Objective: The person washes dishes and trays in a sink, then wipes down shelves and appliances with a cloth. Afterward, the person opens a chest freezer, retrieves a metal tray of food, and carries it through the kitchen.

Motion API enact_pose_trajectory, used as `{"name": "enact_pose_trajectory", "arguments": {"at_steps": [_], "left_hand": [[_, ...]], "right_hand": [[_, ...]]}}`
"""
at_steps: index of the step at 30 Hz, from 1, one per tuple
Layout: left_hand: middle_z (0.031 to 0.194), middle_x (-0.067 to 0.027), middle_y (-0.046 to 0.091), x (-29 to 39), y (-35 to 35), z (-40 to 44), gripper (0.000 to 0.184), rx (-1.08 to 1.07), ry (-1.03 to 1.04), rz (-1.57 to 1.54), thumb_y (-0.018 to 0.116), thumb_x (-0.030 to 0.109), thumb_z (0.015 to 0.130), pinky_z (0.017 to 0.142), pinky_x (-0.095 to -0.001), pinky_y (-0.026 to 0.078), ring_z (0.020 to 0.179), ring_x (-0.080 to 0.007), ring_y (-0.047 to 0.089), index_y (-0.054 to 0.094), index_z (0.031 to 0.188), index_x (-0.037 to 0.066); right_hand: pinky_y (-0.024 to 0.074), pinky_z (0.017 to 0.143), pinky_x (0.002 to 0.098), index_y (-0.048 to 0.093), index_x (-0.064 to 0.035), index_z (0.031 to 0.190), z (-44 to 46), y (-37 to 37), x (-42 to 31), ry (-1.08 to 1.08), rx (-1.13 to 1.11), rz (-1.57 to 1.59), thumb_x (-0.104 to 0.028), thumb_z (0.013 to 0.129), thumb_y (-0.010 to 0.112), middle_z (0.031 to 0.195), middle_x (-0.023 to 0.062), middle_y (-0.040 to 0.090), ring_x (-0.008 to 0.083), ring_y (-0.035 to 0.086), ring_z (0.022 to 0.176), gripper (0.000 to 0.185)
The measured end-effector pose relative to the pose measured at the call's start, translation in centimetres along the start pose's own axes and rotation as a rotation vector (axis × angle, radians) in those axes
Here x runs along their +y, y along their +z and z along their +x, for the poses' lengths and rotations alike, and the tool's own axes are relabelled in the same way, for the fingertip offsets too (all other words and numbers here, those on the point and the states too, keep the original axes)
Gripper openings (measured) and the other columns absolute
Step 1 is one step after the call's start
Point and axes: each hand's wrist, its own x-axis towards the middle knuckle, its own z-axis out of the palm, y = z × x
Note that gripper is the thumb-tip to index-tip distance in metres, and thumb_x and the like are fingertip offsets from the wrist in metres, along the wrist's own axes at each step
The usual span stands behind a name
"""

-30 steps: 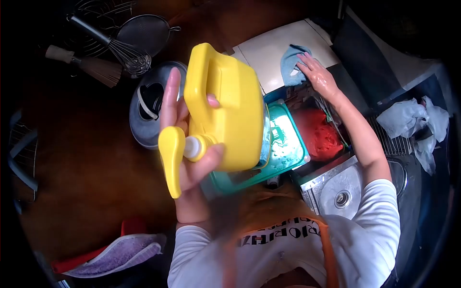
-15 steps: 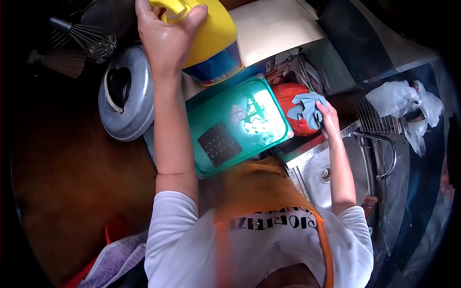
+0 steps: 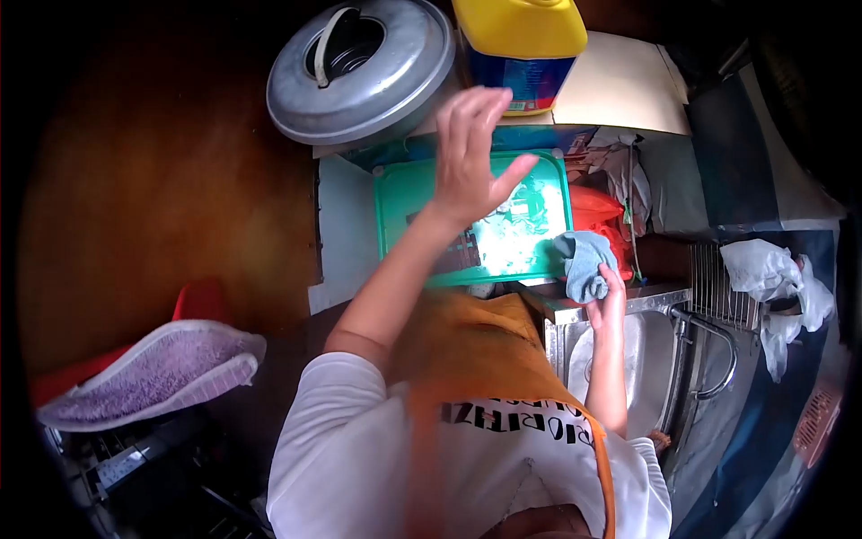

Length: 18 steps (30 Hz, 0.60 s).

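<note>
My left hand point(image 3: 476, 157) is raised over the green tray point(image 3: 386, 216), its fingers apart and holding nothing. A yellow jug point(image 3: 525, 31) with a blue label stands upright just beyond my fingertips, on a pale board. At the tray's right edge my right hand point(image 3: 609, 296) grips a crumpled blue-grey cloth point(image 3: 585, 260). Wet, shiny patches and a dark grid-like patch show on the tray. Beside the cloth lies a red plastic bag point(image 3: 594, 207), partly hidden by it.
A round metal pot with a lid point(image 3: 386, 99) stands at the upper left. To the right are a metal sink point(image 3: 646, 350) with a curved faucet point(image 3: 723, 368), a wire rack point(image 3: 718, 283) and white plastic bags point(image 3: 763, 269). A purple fluffy item point(image 3: 171, 373) lies at lower left.
The yellow jug was in my left hand and now stands on the board, let go. My right hand has brought the cloth from the board, past the red bag, to the tray's right edge.
</note>
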Motion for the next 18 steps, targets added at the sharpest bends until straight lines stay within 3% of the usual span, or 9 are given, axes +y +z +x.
{"name": "enact_pose_trajectory", "arguments": {"at_steps": [2,4,6,8,10,14,17,18], "left_hand": [[0.11,-0.0136,0.052,-1.3,-0.5,-7.3,0.055,-0.084,-0.307,-0.166,0.071,0.023,0.078,0.084,-0.036,0.046,0.097,-0.0261,0.052,0.043,0.121,0.0],[0.106,-0.012,0.052,-2.4,-1.9,-8.6,0.042,0.446,-0.877,-0.618,0.066,0.025,0.085,0.081,-0.0361,0.048,0.094,-0.0229,0.053,0.045,0.114,0.002],[0.101,-0.0099,0.052,-5.1,-5.3,-6.4,0.028,0.731,-1.06,-0.752,0.061,0.021,0.09,0.08,-0.0326,0.047,0.092,-0.0161,0.052,0.045,0.105,0.004],[0.098,-0.0092,0.053,-6.6,-8.3,-3.3,0.028,0.746,-1.074,-1.008,0.062,0.019,0.089,0.08,-0.0357,0.048,0.089,-0.0182,0.054,0.044,0.105,0.004],[0.094,-0.0093,0.054,-9.0,-8.5,-2.9,0.022,0.87,-1.288,-1.222,0.065,0.011,0.084,0.081,-0.0387,0.049,0.087,-0.0195,0.054,0.051,0.097,0.001],[0.089,-0.0078,0.052,-6.7,-8.5,-4.6,0.016,0.984,-1.343,-1.342,0.055,-0.003,0.079,0.085,-0.0372,0.048,0.084,-0.0183,0.052,0.052,0.094,0.0],[0.116,-0.0139,0.052,-1.9,-11.2,-9.4,0.033,0.962,-1.367,-1.352,0.052,0.003,0.077,0.1,-0.0427,0.04,0.109,-0.027,0.05,0.048,0.109,-0.004],[0.118,-0.0142,0.052,0.2,-12.7,-10.4,0.035,0.954,-1.422,-1.35,0.049,0.004,0.076,0.103,-0.0442,0.036,0.112,-0.0279,0.049,0.048,0.11,-0.004]], "right_hand": [[0.0472,0.092,0.0397,0.051,0.0042,0.12,-0.8,-0.4,0.4,0.005,-0.044,0.006,-0.007,0.086,0.054,0.115,0.0153,0.059,0.0271,0.058,0.106,0.036],[0.0467,0.093,0.0394,0.051,0.0033,0.121,-1.8,-0.6,0.7,0.0,-0.057,0.008,-0.007,0.086,0.054,0.116,0.0152,0.059,0.0269,0.058,0.107,0.037],[0.0467,0.093,0.0356,0.052,0.0016,0.122,-3.2,0.6,0.7,0.015,-0.087,0.005,-0.006,0.086,0.052,0.117,0.013,0.06,0.0242,0.059,0.107,0.037],[0.0448,0.095,0.0352,0.05,0.0012,0.125,-3.4,1.5,1.2,0.007,-0.182,-0.005,-0.008,0.088,0.052,0.12,0.0119,0.058,0.0231,0.056,0.11,0.038],[0.0428,0.097,0.0347,0.05,0.0009,0.125,-3.6,3.5,1.3,0.007,-0.241,0.005,-0.012,0.09,0.053,0.121,0.0112,0.057,0.022,0.055,0.112,0.038],[0.0407,0.099,0.0346,0.051,0.0008,0.124,-3.7,6.9,0.7,-0.048,-0.337,-0.014,-0.03,0.097,0.047,0.122,0.0112,0.057,0.0207,0.055,0.112,0.042],[0.0409,0.097,0.033,0.052,0.0025,0.122,-3.6,9.4,-0.6,-0.181,-0.389,-0.096,-0.031,0.098,0.043,0.12,0.0116,0.058,0.0197,0.055,0.111,0.043],[0.0411,0.097,0.0323,0.052,0.003,0.122,-3.4,10.1,-0.7,-0.234,-0.398,-0.126,-0.03,0.098,0.043,0.119,0.0115,0.058,0.0192,0.056,0.11,0.042]]}}
